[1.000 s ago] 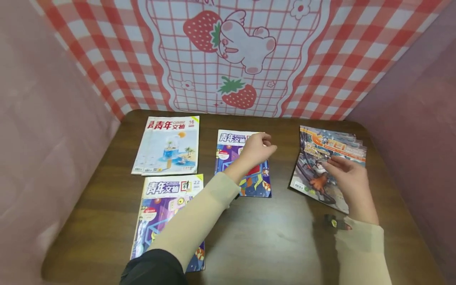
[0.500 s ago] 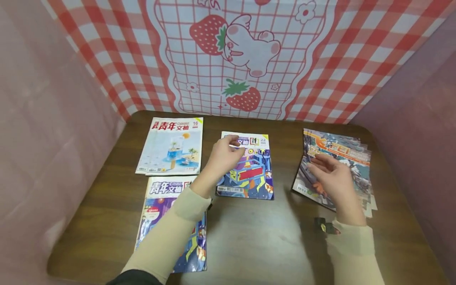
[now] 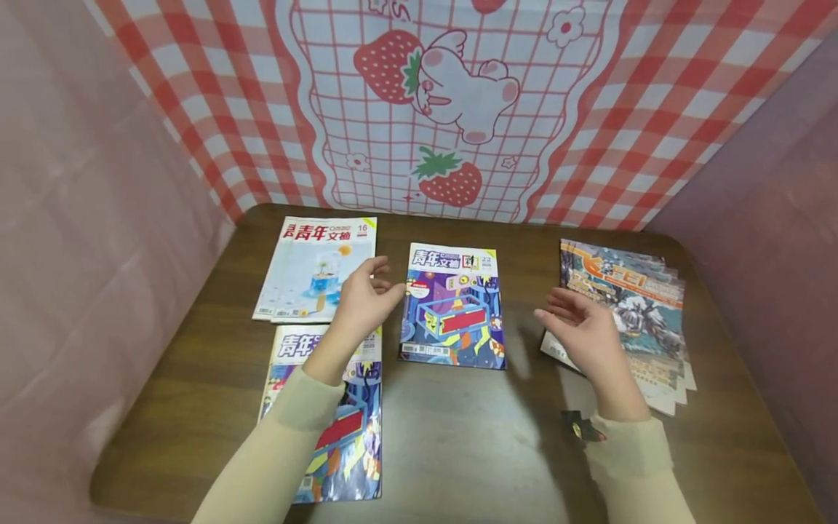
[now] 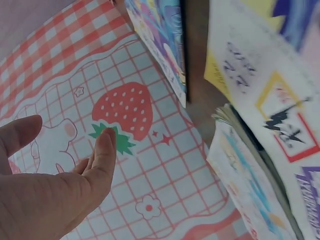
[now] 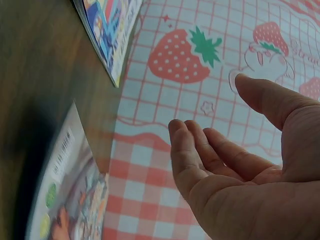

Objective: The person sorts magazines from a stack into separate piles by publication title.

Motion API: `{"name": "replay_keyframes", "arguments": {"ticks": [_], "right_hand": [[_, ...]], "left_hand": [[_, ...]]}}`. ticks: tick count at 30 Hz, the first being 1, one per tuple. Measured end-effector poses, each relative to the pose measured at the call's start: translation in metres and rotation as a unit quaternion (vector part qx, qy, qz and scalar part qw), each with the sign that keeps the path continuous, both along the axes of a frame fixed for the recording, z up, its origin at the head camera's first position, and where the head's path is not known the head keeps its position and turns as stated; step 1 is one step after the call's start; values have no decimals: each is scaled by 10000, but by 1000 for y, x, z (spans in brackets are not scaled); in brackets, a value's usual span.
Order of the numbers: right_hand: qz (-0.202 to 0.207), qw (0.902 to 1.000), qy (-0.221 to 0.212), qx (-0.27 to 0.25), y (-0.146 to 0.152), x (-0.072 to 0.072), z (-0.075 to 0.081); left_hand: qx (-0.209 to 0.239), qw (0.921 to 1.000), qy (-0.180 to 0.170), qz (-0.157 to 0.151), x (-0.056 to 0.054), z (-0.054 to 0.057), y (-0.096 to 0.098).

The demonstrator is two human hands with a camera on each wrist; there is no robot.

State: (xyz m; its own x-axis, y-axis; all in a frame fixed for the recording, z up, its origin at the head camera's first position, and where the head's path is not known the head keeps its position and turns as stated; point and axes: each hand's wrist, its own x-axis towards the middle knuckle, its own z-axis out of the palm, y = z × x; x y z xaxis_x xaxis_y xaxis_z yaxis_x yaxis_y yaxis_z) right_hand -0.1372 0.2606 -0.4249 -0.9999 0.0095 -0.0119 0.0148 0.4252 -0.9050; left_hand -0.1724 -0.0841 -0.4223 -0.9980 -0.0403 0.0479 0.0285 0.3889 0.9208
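Empty and loosely bent, my left hand (image 3: 366, 295) hovers at the gap between the left magazines and the middle one. It overlaps the white magazine (image 3: 294, 280) with a red title, whose edge shows another copy beneath. A purple magazine (image 3: 452, 313) lies face up in the middle. Its lookalike, a second purple magazine (image 3: 356, 437), lies nearer me, partly behind my left forearm. On the right, my right hand (image 3: 585, 327) holds nothing, thumb apart from its bent fingers (image 5: 182, 145). It hovers over the left edge of a fanned stack of comic magazines (image 3: 644, 313).
All the magazines lie on a brown wooden table (image 3: 458, 451) with rounded corners. A red-and-white checked cloth (image 3: 393, 145) with strawberries hangs behind it. Pale pink cloth (image 3: 105, 240) encloses the left side, and similar cloth (image 3: 772, 218) the right.
My left hand has moved left, off the middle magazine, leaving its cover in full view. My right hand has drifted left across the comic stack. The magazines keep their places; the head view shifted slightly.
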Motion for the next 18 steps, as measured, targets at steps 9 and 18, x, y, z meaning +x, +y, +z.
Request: {"name": "replay_keyframes", "arguments": {"ticks": [9,18], "right_hand": [[137,9999,-62,33,-13,2,-8],[172,9967,-68,787,-21,3,-9]], "left_hand": [[201,9998,-54,29,11,-10,-11],[-136,9996,-251,49,3,-16,-12]]}}
